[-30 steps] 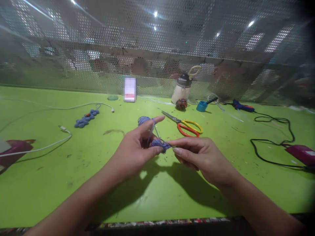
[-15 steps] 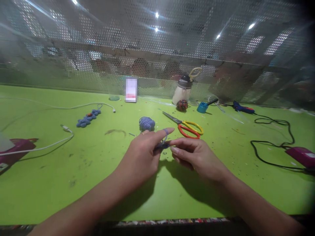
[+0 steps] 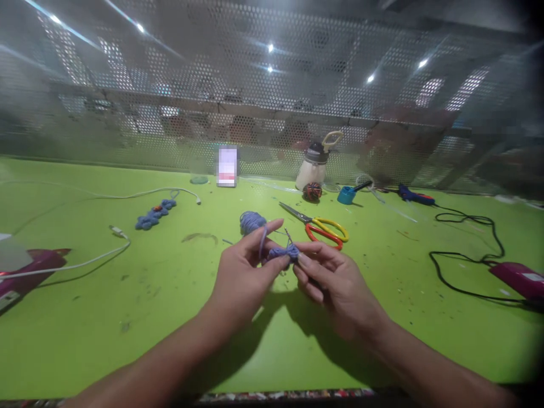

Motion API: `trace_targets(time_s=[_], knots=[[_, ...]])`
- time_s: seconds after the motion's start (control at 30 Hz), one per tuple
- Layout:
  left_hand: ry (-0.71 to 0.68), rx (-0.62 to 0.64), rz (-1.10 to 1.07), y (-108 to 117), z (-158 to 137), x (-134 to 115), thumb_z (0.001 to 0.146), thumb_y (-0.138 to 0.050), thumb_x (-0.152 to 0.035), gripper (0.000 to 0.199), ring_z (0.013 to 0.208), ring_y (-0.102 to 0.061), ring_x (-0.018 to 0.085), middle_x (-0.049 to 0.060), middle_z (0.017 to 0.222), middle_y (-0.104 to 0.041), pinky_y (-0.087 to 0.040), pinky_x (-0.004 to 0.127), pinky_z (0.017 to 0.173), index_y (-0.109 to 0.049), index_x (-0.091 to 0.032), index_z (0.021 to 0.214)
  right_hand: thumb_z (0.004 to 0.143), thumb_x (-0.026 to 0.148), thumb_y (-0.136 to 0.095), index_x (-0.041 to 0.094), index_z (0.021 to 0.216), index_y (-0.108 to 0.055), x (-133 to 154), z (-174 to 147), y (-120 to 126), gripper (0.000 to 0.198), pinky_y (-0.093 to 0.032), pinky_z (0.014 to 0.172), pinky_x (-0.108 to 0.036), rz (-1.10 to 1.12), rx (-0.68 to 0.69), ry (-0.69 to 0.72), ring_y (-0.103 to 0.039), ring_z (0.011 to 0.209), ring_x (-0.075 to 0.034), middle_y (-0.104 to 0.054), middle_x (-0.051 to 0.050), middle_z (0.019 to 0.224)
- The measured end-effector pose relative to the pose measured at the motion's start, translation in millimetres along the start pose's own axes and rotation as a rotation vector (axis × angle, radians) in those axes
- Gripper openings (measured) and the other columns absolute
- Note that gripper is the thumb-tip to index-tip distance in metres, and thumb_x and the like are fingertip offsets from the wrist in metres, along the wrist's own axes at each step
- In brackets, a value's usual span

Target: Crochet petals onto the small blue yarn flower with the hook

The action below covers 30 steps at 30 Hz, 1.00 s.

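Note:
My left hand [image 3: 244,277] pinches a small piece of purple-blue crochet work [image 3: 278,253] between thumb and fingers, with a strand of yarn looped around the raised index finger. At the right end of the piece, my right hand [image 3: 334,277] is closed on a thin crochet hook [image 3: 288,236]; its tip pokes up above the stitches, and most of the shaft is hidden by the fingers. Just behind my left hand lies a purple-blue yarn ball [image 3: 251,221]. Scissors [image 3: 318,224] with one yellow and one red handle rest open beyond my right hand.
A blue crocheted strip [image 3: 156,214] and white cables [image 3: 121,243] lie left. At the back stand a phone [image 3: 226,166], a bottle [image 3: 312,170], a multicoloured yarn ball [image 3: 312,191] and a blue holder [image 3: 346,195]. A glue gun [image 3: 414,195] and magenta box [image 3: 518,277] are right.
My left hand has turned, so the crochet piece now shows more openly, and its index finger points higher. The hook tip has come into view above the piece. The view has tilted slightly upward.

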<state>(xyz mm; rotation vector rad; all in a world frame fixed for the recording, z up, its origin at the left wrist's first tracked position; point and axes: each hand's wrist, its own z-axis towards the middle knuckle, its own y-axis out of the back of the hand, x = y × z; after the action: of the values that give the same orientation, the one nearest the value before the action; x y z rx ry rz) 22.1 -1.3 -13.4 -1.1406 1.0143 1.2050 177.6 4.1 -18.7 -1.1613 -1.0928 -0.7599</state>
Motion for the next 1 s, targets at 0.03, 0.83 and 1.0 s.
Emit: trace_targets(time_s=[0.03, 0.83, 1.0], knots=[[0.084, 0.031, -0.134, 1, 2, 0, 0.071, -0.078, -0.019, 0.053, 0.075, -0.059, 0.013, -0.001, 0.078, -0.064, -0.048, 0.031, 0.080, -0.066, -0.019, 0.123, 0.080, 0.029, -0.075, 0.017, 0.093, -0.068, -2, 0, 1, 0.020, -0.026, 0.040, -0.017, -0.015, 0.001, 0.034, -0.039, 0.041, -0.003, -0.055, 0.005, 0.057], [0.186, 0.132, -0.278, 16, 7, -5, 0.067, -0.084, -0.018, 0.044, 0.076, -0.064, 0.011, -0.001, 0.081, -0.070, -0.049, 0.024, 0.073, -0.073, -0.023, 0.109, 0.083, 0.033, -0.071, 0.016, 0.104, -0.072, 9, 2, 9, 0.027, -0.028, 0.038, -0.020, -0.327, 0.068, 0.074, -0.039, 0.041, -0.005, -0.055, 0.003, 0.058], [0.178, 0.103, -0.213, 16, 8, -7, 0.067, -0.084, -0.022, 0.038, 0.065, -0.060, 0.011, -0.002, 0.070, -0.065, -0.049, 0.025, 0.066, -0.073, -0.020, 0.104, 0.082, 0.028, -0.070, 0.015, 0.101, -0.072, 10, 2, 9, 0.023, -0.029, 0.041, -0.021, -0.438, 0.066, 0.164, -0.040, 0.044, -0.007, -0.055, 0.003, 0.057]])
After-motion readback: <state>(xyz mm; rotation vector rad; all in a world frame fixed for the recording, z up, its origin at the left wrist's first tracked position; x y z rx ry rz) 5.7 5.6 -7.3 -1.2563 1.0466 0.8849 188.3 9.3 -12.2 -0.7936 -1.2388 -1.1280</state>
